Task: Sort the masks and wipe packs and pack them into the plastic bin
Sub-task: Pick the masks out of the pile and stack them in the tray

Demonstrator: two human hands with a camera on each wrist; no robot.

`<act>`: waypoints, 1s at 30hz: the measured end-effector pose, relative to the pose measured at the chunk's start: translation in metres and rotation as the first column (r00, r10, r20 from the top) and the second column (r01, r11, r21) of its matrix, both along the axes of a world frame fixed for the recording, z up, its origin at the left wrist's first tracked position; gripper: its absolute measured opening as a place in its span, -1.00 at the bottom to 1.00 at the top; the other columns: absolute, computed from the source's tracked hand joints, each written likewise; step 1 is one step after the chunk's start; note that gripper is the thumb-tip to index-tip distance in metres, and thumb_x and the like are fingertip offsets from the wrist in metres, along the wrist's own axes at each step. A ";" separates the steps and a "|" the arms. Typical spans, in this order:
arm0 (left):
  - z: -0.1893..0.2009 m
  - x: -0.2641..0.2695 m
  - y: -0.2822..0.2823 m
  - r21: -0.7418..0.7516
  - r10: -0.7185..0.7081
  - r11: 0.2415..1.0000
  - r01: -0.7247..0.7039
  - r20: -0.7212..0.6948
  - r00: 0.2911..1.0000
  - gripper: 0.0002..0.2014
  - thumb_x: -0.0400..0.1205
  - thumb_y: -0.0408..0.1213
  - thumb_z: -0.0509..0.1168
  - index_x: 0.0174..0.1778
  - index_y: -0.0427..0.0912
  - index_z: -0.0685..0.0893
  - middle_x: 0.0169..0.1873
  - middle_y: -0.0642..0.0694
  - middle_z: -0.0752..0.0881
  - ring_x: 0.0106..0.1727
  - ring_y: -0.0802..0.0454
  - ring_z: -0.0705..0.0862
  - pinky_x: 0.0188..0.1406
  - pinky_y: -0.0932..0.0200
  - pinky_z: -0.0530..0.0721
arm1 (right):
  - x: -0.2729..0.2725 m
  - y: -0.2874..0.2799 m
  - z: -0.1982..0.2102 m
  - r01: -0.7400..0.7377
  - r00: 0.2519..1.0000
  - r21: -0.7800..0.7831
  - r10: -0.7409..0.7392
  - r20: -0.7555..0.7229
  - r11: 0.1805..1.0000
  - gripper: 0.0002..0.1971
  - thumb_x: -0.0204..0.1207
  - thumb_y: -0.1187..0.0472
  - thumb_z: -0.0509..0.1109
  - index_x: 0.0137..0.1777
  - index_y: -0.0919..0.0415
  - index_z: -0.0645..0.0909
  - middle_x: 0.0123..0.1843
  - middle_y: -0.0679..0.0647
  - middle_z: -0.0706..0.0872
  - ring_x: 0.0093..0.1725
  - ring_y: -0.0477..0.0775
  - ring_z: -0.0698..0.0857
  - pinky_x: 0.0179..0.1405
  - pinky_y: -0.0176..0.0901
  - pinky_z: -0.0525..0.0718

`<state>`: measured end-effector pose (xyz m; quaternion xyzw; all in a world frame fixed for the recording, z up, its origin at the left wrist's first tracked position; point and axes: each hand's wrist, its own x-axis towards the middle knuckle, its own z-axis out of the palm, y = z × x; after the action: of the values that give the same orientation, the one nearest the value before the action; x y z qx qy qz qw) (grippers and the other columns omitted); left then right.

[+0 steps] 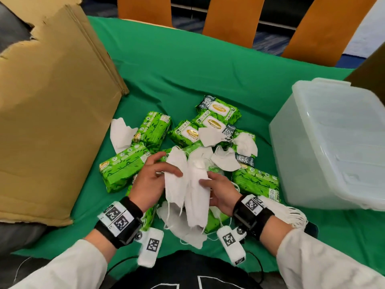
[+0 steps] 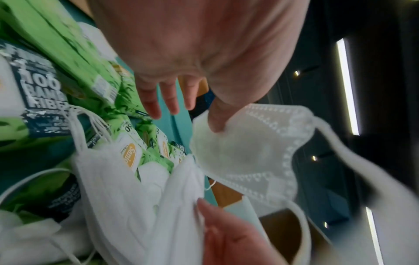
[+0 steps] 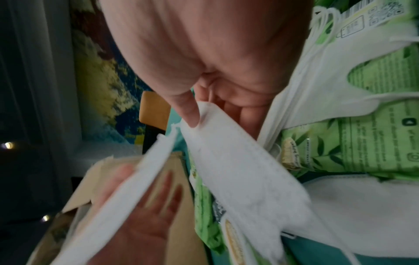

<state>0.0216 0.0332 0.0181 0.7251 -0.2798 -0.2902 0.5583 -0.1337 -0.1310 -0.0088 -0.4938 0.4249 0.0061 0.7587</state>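
A person's left hand [image 1: 151, 180] and right hand [image 1: 221, 190] each pinch a white folded mask [image 1: 176, 178], thumbs pressed against fingers, above a heap of masks and green wipe packs [image 1: 123, 170] on a green tablecloth [image 1: 187, 65]. Lower masks lie partly hidden under the wrists; both wrist views are blurred. Right of the heap, touching no pack, the translucent plastic bin [image 1: 325, 142] is tilted and cut off by the frame's edge. A torn cardboard box [image 1: 52, 113] walls the left side. Bare cloth stretches beyond to the orange chair backs [image 1: 233, 19].
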 end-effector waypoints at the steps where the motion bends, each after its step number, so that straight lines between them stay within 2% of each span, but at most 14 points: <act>1: -0.003 -0.003 -0.007 0.014 -0.005 1.000 0.005 0.001 1.000 -0.55 0.59 -0.63 0.35 -0.24 0.07 0.91 0.34 0.04 0.67 0.36 0.15 0.64 0.32 0.19 0.64 | -0.003 -0.001 0.002 0.033 0.999 -0.001 -0.033 0.026 0.999 -0.70 0.62 0.37 0.43 0.34 0.19 0.67 0.21 0.29 0.83 0.08 0.28 0.81 0.02 0.18 0.78; 4: -0.004 -0.007 -0.018 0.034 0.005 0.999 -0.001 -0.107 0.994 -0.44 0.60 -0.70 0.16 -0.13 0.05 0.91 0.11 -0.02 0.85 0.10 -0.07 0.81 -0.04 0.17 0.76 | -0.015 -0.009 0.003 0.098 0.991 -0.016 -0.096 0.096 0.995 -0.56 0.49 0.47 0.54 0.37 0.27 0.64 0.21 0.29 0.83 0.16 0.35 0.81 0.17 0.30 0.79; 7: -0.001 -0.004 -0.020 -0.029 -0.031 0.999 0.025 -0.223 0.974 -0.53 0.56 -0.60 0.14 0.04 -0.09 0.90 0.15 -0.05 0.85 0.21 -0.11 0.77 -0.01 0.18 0.71 | -0.033 -0.024 0.010 0.132 0.990 -0.023 -0.131 0.061 0.991 -0.69 0.54 0.50 0.48 0.26 0.30 0.70 0.09 0.27 0.86 -0.04 0.23 0.85 -0.06 0.10 0.86; 9: 0.007 -0.002 -0.021 -0.054 -0.096 0.995 0.087 -0.194 0.976 -0.60 0.56 -0.47 0.18 0.10 -0.10 0.88 0.17 -0.01 0.84 0.25 -0.06 0.74 0.10 0.05 0.67 | -0.043 -0.036 0.009 0.111 0.993 -0.120 -0.115 -0.032 0.987 -0.78 0.61 0.41 0.45 0.24 0.33 0.73 0.11 0.31 0.85 -0.08 0.23 0.84 -0.06 0.08 0.85; 11: 0.014 0.001 -0.023 -0.045 -0.154 0.988 0.150 -0.101 0.983 -0.69 0.65 -0.53 0.30 0.09 -0.11 0.86 0.14 0.04 0.84 0.20 0.06 0.74 0.14 0.04 0.62 | -0.051 -0.046 0.007 0.020 0.992 -0.349 -0.062 -0.110 0.937 -0.80 0.61 0.23 0.48 0.18 0.26 0.76 0.13 0.26 0.86 0.01 0.22 0.84 0.12 0.20 0.82; 13: 0.022 0.003 -0.028 -0.028 -0.222 0.975 0.221 -0.034 0.974 -0.62 0.62 -0.66 0.32 0.11 -0.06 0.76 0.11 0.03 0.82 0.12 0.02 0.75 0.08 -0.02 0.65 | -0.053 -0.052 0.010 -0.120 0.985 -0.504 0.041 -0.166 0.855 -0.71 0.58 0.08 0.49 0.20 0.23 0.76 0.15 0.18 0.86 0.10 0.16 0.83 0.23 0.30 0.76; 15: 0.032 0.000 -0.034 -0.039 -0.283 0.959 0.280 -0.079 0.956 -0.53 0.62 -0.67 0.30 0.22 0.03 0.56 0.10 -0.11 0.82 0.06 -0.24 0.78 -0.02 -0.22 0.73 | -0.051 -0.057 0.018 -0.230 0.970 -0.480 0.164 -0.177 0.846 -0.76 0.60 0.19 0.51 0.22 0.22 0.76 0.13 0.20 0.86 0.07 0.15 0.83 0.19 0.25 0.78; 17: 0.043 -0.005 -0.041 -0.034 -0.336 0.942 0.335 -0.101 0.936 -0.46 0.65 -0.62 0.30 0.33 0.11 0.43 0.06 -0.14 0.85 0.00 -0.27 0.81 -0.06 -0.18 0.77 | -0.048 -0.062 0.025 -0.373 0.927 -0.386 0.328 -0.180 0.844 -0.70 0.53 0.32 0.57 0.26 0.23 0.75 0.15 0.17 0.86 0.08 0.17 0.85 0.20 0.14 0.80; 19: 0.053 -0.009 -0.049 -0.009 -0.407 0.913 0.407 -0.030 0.913 -0.45 0.64 -0.59 0.33 0.40 0.11 0.50 0.00 -0.08 0.86 -0.06 -0.09 0.82 -0.08 0.00 0.75 | -0.046 -0.064 0.032 -0.491 0.871 -0.352 0.451 -0.193 0.797 -0.62 0.42 0.36 0.64 0.25 0.26 0.76 0.16 0.19 0.86 0.15 0.23 0.83 0.29 0.20 0.76; 21: 0.060 -0.010 -0.056 0.010 -0.473 0.881 0.473 0.045 0.880 -0.61 0.64 -0.56 0.38 0.26 -0.02 0.72 -0.01 0.00 0.87 -0.04 0.07 0.81 0.00 0.07 0.73 | -0.042 -0.062 0.041 -0.506 0.861 -0.350 0.486 -0.149 0.789 -0.53 0.35 0.37 0.69 0.28 0.24 0.74 0.24 0.17 0.84 0.27 0.23 0.79 0.41 0.23 0.68; 24: 0.067 -0.010 -0.064 0.050 -0.532 0.846 0.530 0.137 0.836 -0.85 0.64 -0.43 0.47 0.07 -0.13 0.83 -0.02 0.03 0.86 0.04 0.06 0.81 0.16 0.03 0.74 | -0.033 -0.062 0.056 -0.524 0.827 -0.444 0.560 -0.058 0.727 -0.45 0.47 0.46 0.60 0.47 0.36 0.61 0.41 0.20 0.73 0.34 0.02 0.73 0.53 -0.04 0.58; 26: 0.068 -0.008 -0.068 0.075 -0.578 0.813 0.578 0.225 0.784 -0.91 0.61 -0.36 0.52 0.01 -0.15 0.84 0.06 0.02 0.79 0.15 0.09 0.74 0.30 0.06 0.64 | -0.024 -0.067 0.059 -0.592 0.770 -0.527 0.621 -0.147 0.609 -0.64 0.58 0.47 0.49 0.36 0.54 0.63 0.12 0.29 0.78 -0.06 -0.27 0.76 0.43 0.04 0.63; 28: 0.065 -0.007 -0.071 0.140 -0.669 0.738 0.661 0.283 0.687 -0.93 0.60 -0.28 0.54 -0.02 -0.11 0.85 0.21 0.02 0.68 0.31 0.15 0.63 0.43 0.19 0.50 | -0.018 -0.072 0.060 -0.666 0.724 -0.542 0.619 -0.305 0.512 -0.88 0.64 0.37 0.45 0.01 0.44 0.78 -0.29 0.11 0.68 -0.45 -0.30 0.55 -0.02 -0.02 0.68; 30: 0.060 -0.008 -0.074 0.251 -0.751 0.654 0.714 0.325 0.574 -0.88 0.59 -0.17 0.51 0.01 -0.04 0.85 0.34 0.05 0.60 0.40 0.24 0.55 0.46 0.29 0.42 | -0.016 -0.069 0.065 -0.691 0.688 -0.571 0.645 -0.332 0.443 -0.80 0.66 0.20 0.47 -0.21 0.17 0.75 -0.37 -0.02 0.57 -0.42 -0.23 0.44 -0.29 -0.17 0.51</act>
<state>0.0135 -0.0408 0.0778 0.6118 -0.6487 -0.3524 0.2841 -0.1499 -0.2000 0.0564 -0.8528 0.1934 0.1706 0.4541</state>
